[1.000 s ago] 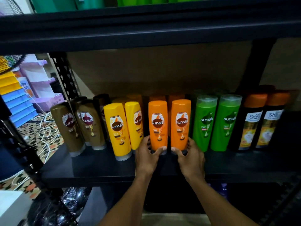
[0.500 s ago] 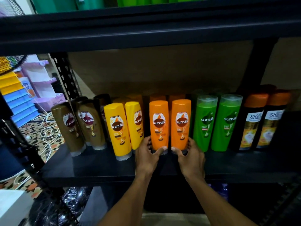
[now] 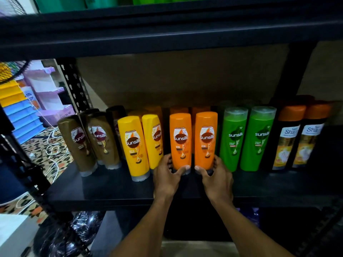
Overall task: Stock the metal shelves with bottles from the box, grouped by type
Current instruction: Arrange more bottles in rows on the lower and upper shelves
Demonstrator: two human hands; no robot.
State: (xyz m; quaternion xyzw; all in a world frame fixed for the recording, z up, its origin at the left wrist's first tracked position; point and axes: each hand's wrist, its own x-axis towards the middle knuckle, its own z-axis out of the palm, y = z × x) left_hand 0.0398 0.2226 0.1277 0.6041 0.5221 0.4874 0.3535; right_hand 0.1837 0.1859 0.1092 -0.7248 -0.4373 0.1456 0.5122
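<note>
Black metal shelving filled the head view, with patterned floor tiles (image 3: 46, 145) and stacked blue trays (image 3: 22, 123) showing past its left post.

On the middle shelf (image 3: 111, 191) the bottles stood in colour groups. From left to right these were brown bottles (image 3: 78, 143), yellow bottles (image 3: 134, 145), an orange group, green bottles (image 3: 233, 138) and black bottles with orange caps (image 3: 287, 136). More orange bottles showed dimly in the row behind.

The left grip (image 3: 167, 175) grasped the left orange bottle (image 3: 181, 140) low at its base, thumb across the front and fingers round its outer side. The right grip (image 3: 217, 177) grasped the right orange bottle (image 3: 206, 138) the same way. Both bottles stood upright, just beside each other, between the yellow and green groups, and seemed to rest on the shelf.

By my reading, the step in hand was seating this orange pair at the front of its group and squaring the labels forward. The next move would call for loosening both grips together and drawing back straight, since the tall bottles stand on narrow caps and a nudge could topple the close neighbours. After that would come a reach down to the box, which I could not make out clearly.
</note>
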